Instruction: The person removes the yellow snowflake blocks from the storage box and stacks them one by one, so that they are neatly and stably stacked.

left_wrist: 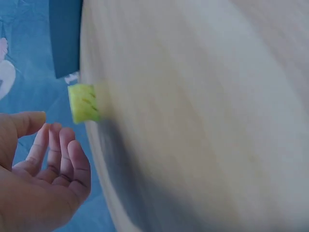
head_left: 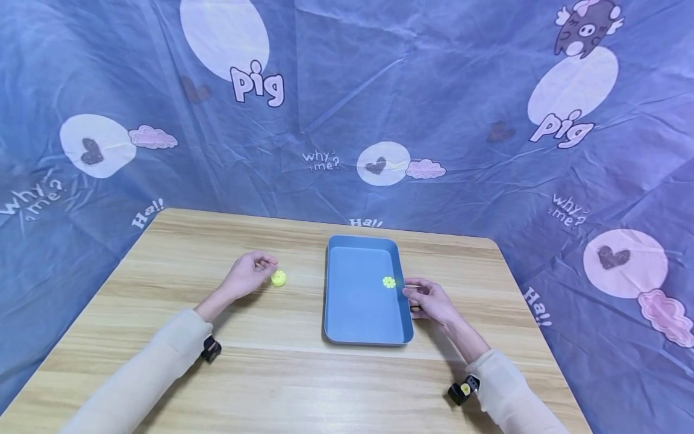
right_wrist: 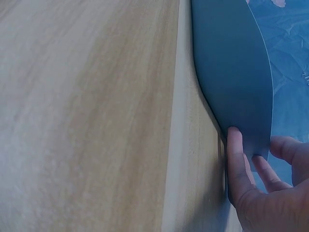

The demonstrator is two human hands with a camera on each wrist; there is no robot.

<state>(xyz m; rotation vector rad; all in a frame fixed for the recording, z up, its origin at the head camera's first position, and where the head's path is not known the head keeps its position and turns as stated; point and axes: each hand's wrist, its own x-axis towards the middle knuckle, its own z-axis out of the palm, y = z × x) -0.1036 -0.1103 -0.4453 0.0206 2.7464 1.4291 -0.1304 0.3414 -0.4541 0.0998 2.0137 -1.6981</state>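
Observation:
A blue rectangular tray (head_left: 358, 295) lies on the wooden table. My right hand (head_left: 431, 301) holds its right wall, thumb at the rim and fingers against the outer side; the right wrist view shows those fingers (right_wrist: 235, 142) on the tray wall (right_wrist: 236, 72). Inside the tray, close to that wall, is a yellow-green flower-shaped piece (head_left: 388, 282). Left of the tray stands a short yellow cylinder (head_left: 279, 278) with a notched top. Right beside it is my left hand (head_left: 250, 275), fingers loosely bent. In the left wrist view a gap separates the hand from the cylinder (left_wrist: 84, 103).
The wooden table (head_left: 260, 374) has rounded far corners. Behind and beside it hangs a blue printed cloth (head_left: 347, 108) with pigs, hearts and words. Black wrist devices sit below both sleeves, the left one (head_left: 211, 349) and the right one (head_left: 463, 390).

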